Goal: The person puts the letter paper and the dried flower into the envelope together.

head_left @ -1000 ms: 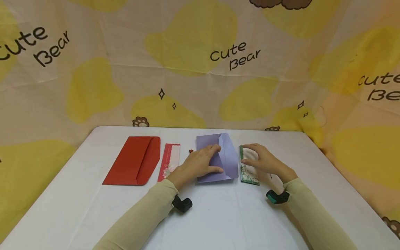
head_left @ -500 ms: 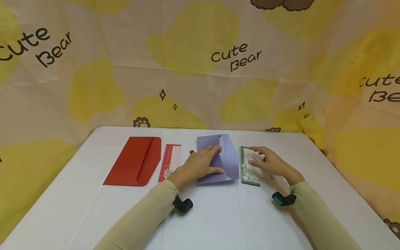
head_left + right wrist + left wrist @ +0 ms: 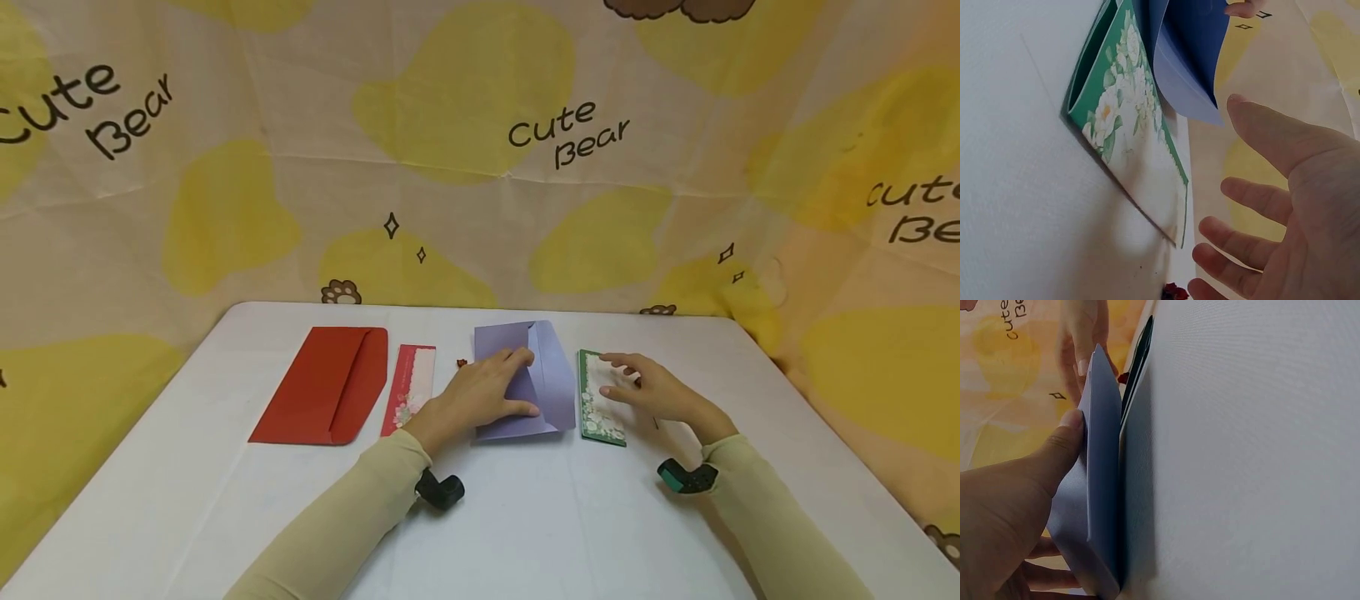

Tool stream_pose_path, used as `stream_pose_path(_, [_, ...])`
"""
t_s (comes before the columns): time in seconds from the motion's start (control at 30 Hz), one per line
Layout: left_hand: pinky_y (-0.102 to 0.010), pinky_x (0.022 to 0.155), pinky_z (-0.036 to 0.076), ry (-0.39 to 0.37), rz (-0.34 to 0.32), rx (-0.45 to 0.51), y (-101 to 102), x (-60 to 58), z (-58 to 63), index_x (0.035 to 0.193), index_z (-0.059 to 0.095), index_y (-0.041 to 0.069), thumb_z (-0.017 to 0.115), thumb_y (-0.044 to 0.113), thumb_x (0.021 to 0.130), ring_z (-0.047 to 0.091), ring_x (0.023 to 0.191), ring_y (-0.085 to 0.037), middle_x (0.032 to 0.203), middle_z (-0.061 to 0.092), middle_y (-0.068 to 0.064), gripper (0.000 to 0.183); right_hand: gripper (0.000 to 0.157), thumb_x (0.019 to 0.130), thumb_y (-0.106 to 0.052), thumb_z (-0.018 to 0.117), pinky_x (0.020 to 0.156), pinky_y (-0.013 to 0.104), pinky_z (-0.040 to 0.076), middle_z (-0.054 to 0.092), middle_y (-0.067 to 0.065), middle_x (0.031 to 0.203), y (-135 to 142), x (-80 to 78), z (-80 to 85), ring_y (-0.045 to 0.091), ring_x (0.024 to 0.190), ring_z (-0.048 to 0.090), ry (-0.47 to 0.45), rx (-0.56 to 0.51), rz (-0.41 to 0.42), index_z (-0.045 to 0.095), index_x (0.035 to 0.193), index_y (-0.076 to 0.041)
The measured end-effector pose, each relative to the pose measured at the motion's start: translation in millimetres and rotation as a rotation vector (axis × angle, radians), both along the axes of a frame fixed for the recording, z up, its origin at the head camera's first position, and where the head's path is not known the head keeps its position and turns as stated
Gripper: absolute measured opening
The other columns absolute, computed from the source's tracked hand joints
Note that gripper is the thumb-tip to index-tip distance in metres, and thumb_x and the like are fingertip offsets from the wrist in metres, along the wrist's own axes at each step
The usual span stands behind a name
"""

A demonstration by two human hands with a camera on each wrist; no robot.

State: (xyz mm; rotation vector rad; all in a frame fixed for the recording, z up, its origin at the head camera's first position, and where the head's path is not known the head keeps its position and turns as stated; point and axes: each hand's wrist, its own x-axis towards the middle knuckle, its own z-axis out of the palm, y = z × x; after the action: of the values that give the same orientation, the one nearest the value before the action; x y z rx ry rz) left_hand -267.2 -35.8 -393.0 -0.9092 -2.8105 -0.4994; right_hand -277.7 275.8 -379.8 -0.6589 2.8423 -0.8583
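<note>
In the head view a purple envelope (image 3: 557, 392) lies mid-table, its flap raised on the right. My left hand (image 3: 480, 392) rests on it with thumb and fingers spread; the left wrist view shows the thumb (image 3: 1063, 444) touching the purple paper. To the right lies a green-edged card (image 3: 600, 421) printed with white flowers, folded with a gap along one edge. My right hand (image 3: 663, 392) hovers at its right side, fingers relaxed and apart, holding nothing. A small dark red ornament (image 3: 1174, 292) sits on the table below those fingers, partly out of view.
At the left of the table lie a red envelope (image 3: 322, 387) with its flap unfolded and a pink-and-white flowered card (image 3: 411, 379). Another small red ornament (image 3: 461, 363) shows beside my left hand. A patterned cloth (image 3: 435, 192) hangs behind the white table (image 3: 517, 533).
My right hand has drawn back to the right from over the green card, uncovering more of it. The left hand stays on the purple envelope.
</note>
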Motion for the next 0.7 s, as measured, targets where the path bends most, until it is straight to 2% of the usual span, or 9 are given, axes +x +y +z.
stream_pose_path(0.2, [-0.037, 0.086, 0.056, -0.007, 0.006, -0.008, 0, -0.7, 0.1, 0.139, 0.046, 0.022, 0.076, 0.059, 0.083, 0.066, 0.105, -0.02, 0.127, 0.062, -0.003, 0.074, 0.063, 0.096, -0.03, 0.069, 0.093, 0.048, 0.049, 0.056, 0.026, 0.141, -1, -1.0, 3.0, 0.04, 0.12, 0.055, -0.018, -0.028, 0.036, 0.048, 0.147, -0.001])
stream_pose_path(0.4, [-0.039, 0.087, 0.056, -0.008, 0.008, -0.004, 1, 0.3, 0.9, 0.139, 0.046, 0.022, 0.076, 0.059, 0.083, 0.066, 0.108, -0.021, 0.128, 0.062, -0.004, 0.074, 0.062, 0.097, -0.03, 0.068, 0.089, 0.037, 0.047, 0.056, 0.025, 0.141, -1, 0.4, 7.7, 0.034, 0.117, 0.056, -0.103, -0.062, 0.054, 0.047, 0.148, -0.003])
stream_pose_path(0.53, [-0.041, 0.088, 0.057, -0.012, 0.007, 0.0, 1, 0.7, 1.2, 0.14, 0.046, 0.021, 0.076, 0.059, 0.083, 0.066, 0.109, -0.022, 0.129, 0.061, -0.005, 0.074, 0.064, 0.096, -0.032, 0.069, 0.091, 0.038, 0.047, 0.054, 0.025, 0.143, -2, 2.6, 10.4, 0.032, 0.118, 0.056, -0.161, -0.077, 0.063, 0.046, 0.149, -0.004])
stream_pose_path(0.7, [-0.042, 0.088, 0.057, -0.013, 0.01, 0.0, 0, 1.2, 1.5, 0.14, 0.046, 0.021, 0.076, 0.059, 0.083, 0.066, 0.111, -0.022, 0.13, 0.061, -0.005, 0.075, 0.073, 0.091, -0.03, 0.076, 0.097, 0.047, 0.049, 0.049, 0.03, 0.144, -1, 4.8, 10.7, 0.039, 0.122, 0.056, -0.208, -0.071, 0.07, 0.043, 0.15, -0.003])
